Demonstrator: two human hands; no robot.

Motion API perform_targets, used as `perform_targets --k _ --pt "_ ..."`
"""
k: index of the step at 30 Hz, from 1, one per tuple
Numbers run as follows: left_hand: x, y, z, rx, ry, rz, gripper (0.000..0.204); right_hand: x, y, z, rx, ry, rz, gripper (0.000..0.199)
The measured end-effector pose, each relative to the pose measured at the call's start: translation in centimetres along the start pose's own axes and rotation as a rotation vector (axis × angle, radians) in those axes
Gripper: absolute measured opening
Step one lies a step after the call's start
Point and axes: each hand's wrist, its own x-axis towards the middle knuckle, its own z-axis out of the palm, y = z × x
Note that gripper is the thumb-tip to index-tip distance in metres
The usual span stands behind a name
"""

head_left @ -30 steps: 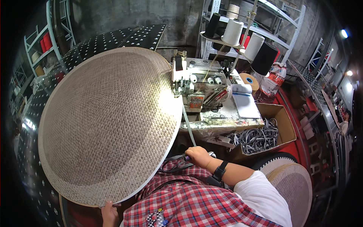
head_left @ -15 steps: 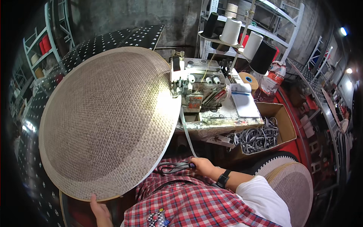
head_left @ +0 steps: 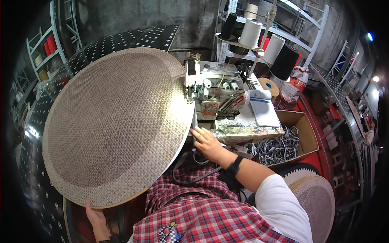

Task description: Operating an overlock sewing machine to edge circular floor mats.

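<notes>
A large round woven mat (head_left: 109,125) in beige and brown lies tilted across the table. Its right rim, edged with white binding, sits under the head of an overlock sewing machine (head_left: 219,87). At the mat's near left rim my left hand (head_left: 96,220) grips the edge, thumb on top and fingers hidden beneath. My right hand (head_left: 208,146) is just below the machine head, fingers closed on the pale binding strip (head_left: 195,120) beside the rim. A purple bit of a tool shows under that palm, mostly hidden, with a dark cord loop (head_left: 184,181) hanging below.
A cardboard box (head_left: 306,135) of tangled grey strips (head_left: 279,146) stands right of the machine. Thread cones (head_left: 250,33) rise above it. A notepad (head_left: 265,112) and tape roll (head_left: 268,87) lie on the machine table. More round mats (head_left: 314,202) are stacked at my right.
My right hand has moved up from my lap to the strip beside the mat's rim. The mat has turned slightly, its near edge shifting up, and my left hand has moved a little left with it.
</notes>
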Motion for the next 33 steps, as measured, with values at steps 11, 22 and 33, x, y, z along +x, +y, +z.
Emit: perform_targets --k 11,22,33 --pt "-2.5 -3.8 3.1 0.067 -0.251 -0.031 0.047 -0.4 -1.9 0.0 0.223 -0.147 -0.078 0.006" --pt "-4.8 -6.7 6.7 0.252 -0.275 -0.054 0.022 -0.2 -7.1 -3.0 0.618 -0.384 0.345 0.032" --pt "-4.9 -8.7 9.9 0.647 -0.604 -0.059 0.035 4.6 -10.5 -4.0 1.394 -0.367 0.981 0.028"
